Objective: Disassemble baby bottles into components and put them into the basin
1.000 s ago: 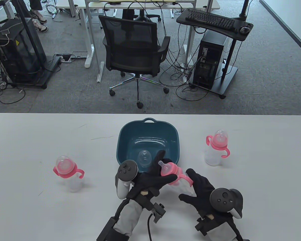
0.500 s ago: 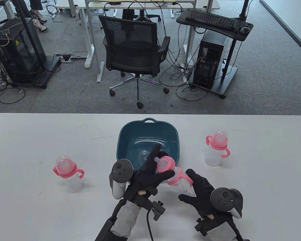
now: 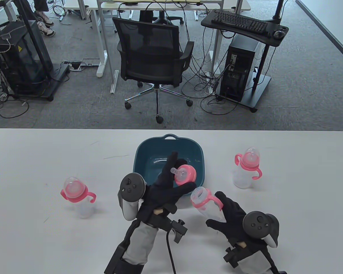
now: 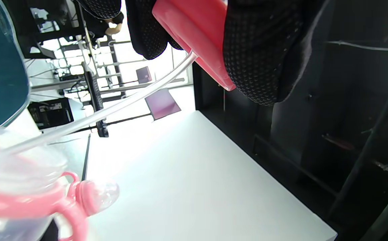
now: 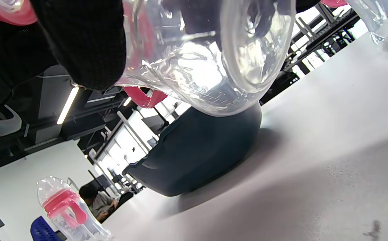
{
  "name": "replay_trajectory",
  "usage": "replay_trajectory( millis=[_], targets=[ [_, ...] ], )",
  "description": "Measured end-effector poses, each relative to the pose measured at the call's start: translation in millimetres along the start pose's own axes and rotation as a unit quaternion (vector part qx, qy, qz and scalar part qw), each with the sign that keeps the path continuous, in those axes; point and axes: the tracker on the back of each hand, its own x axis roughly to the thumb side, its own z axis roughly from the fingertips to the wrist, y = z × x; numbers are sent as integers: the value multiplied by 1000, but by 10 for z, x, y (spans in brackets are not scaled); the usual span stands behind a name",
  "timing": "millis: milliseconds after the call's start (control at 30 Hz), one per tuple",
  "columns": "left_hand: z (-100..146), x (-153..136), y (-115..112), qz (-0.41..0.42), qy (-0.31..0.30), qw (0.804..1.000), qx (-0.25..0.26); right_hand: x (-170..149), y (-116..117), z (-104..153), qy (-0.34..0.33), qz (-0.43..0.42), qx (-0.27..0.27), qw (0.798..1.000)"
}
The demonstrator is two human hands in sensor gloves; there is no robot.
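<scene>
My left hand [image 3: 171,182] grips a pink nipple collar [image 3: 185,174] over the teal basin [image 3: 168,142]; in the left wrist view a clear straw [image 4: 107,110] trails from the collar [image 4: 194,30]. My right hand [image 3: 231,214] holds the clear bottle body [image 3: 204,204], tilted and open-mouthed, with its pink handle ring, just in front of the basin. In the right wrist view the bottle body [image 5: 207,50] fills the top, with the basin [image 5: 197,150] behind. The basin's floor is mostly hidden by my left hand.
Two assembled pink-handled bottles stand on the white table: one at the left [image 3: 77,199], one at the right [image 3: 245,168]. An office chair [image 3: 154,57] and desks stand on the floor beyond the table's far edge.
My left hand lifted the pink collar with its straw off the bottle and moved it up and back over the basin. The right hand kept the now open bottle body.
</scene>
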Motion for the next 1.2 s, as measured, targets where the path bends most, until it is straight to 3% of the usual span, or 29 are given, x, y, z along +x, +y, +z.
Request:
replay_trajectory(
  millis=[233,433,800,1200],
  targets=[
    [-240,301,213,-23,-2,1000,19,-65,-32,5,14,-2,-7,1000],
    [-424,285,436,-73,39,995,57,-75,-50,8,17,-4,-12,1000],
    [-632,-321,564,-138,133,980,60,-89,-65,8,17,-4,-14,1000],
    [-748,-904,364,-168,183,968,23,-109,-95,8,23,-6,-15,1000]
  ],
)
